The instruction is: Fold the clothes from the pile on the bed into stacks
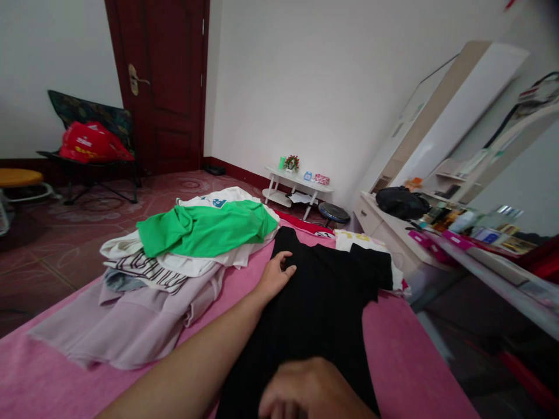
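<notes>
Black T-shirt (323, 297) spread on the pink sheet (410, 355), just right of a clothes pile (131, 326) with a green top (213, 230) across it. Left hand (278, 276) resting on the shirt's left edge near the far end, fingers loosely curled, thumb apart. Right hand (312, 387) low over the near part, way too blurry to tell whether pinching or spread. For getting it flat: go light, sweep outward from the middle, maybe square up the sleeve (376, 265) on the right. Sleeve end pointing away, body running back toward the camera, long axis leaning slightly right.
</notes>
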Demonstrator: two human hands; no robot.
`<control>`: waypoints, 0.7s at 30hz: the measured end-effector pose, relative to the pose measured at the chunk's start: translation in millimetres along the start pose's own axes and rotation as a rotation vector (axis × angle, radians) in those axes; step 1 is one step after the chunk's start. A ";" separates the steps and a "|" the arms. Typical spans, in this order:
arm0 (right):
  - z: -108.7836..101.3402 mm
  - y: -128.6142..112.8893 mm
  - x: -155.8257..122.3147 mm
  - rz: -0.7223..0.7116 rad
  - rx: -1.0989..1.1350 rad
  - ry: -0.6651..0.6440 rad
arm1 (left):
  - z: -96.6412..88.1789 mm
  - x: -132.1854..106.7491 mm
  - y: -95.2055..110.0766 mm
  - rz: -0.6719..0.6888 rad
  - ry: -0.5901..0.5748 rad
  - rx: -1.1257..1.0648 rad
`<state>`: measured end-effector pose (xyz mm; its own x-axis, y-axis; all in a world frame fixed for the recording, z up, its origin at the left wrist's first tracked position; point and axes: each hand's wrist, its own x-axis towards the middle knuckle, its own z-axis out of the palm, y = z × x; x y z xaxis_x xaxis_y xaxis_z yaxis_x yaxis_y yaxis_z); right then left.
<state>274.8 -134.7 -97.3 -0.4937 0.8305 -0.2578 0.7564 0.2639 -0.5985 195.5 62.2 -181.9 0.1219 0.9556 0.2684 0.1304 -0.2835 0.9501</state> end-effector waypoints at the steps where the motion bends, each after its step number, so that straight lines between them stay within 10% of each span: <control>1: 0.3 3.0 8.1 0.007 -0.002 0.151 | -0.4 -1.4 1.5 0.008 -0.001 0.008; 5: 9.6 24.9 36.6 -0.016 -0.087 0.556 | 1.8 0.3 4.1 0.072 -0.023 0.082; 14: 15.7 54.4 30.0 -0.130 -0.165 0.507 | 19.3 56.5 2.8 0.134 -0.041 0.258; 21: 20.4 64.7 40.7 -0.090 -0.271 0.250 | 20.7 39.7 1.5 0.249 -0.029 0.464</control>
<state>294.9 -93.8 -162.1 -0.4686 0.8834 0.0001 0.8172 0.4335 -0.3797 220.9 98.0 -173.2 0.2308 0.8541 0.4662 0.5153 -0.5137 0.6860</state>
